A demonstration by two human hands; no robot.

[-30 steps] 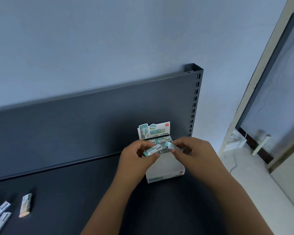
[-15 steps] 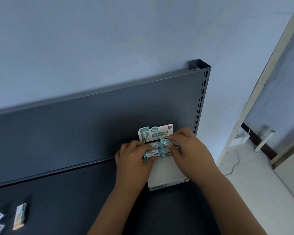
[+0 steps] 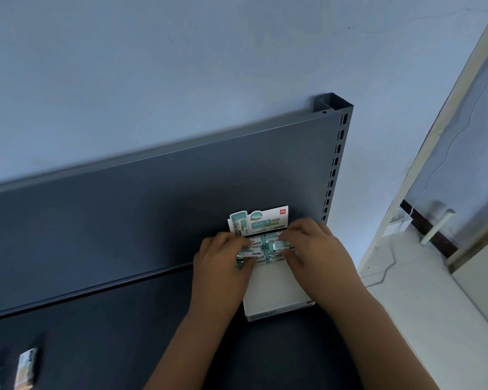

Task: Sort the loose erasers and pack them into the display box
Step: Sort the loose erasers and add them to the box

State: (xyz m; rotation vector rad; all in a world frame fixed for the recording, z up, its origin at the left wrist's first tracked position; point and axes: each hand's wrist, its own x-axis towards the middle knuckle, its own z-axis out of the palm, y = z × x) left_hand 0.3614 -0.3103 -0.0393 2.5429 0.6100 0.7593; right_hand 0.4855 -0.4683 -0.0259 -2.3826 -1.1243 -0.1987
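Dark shelf (image 3: 96, 333), erasers (image 3: 265, 246) pinched between hands (image 3: 223, 266) (image 3: 319, 249)

Matt metal shelf (image 3: 124, 319), cardboard display box (image 3: 273, 291)

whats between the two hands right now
The head view shows erasers lying in the open top of the display box between the left hand and the right hand. Both hands pinch them.

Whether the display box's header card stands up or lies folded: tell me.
Up. The header card rises upright behind the erasers at the display box's back edge.
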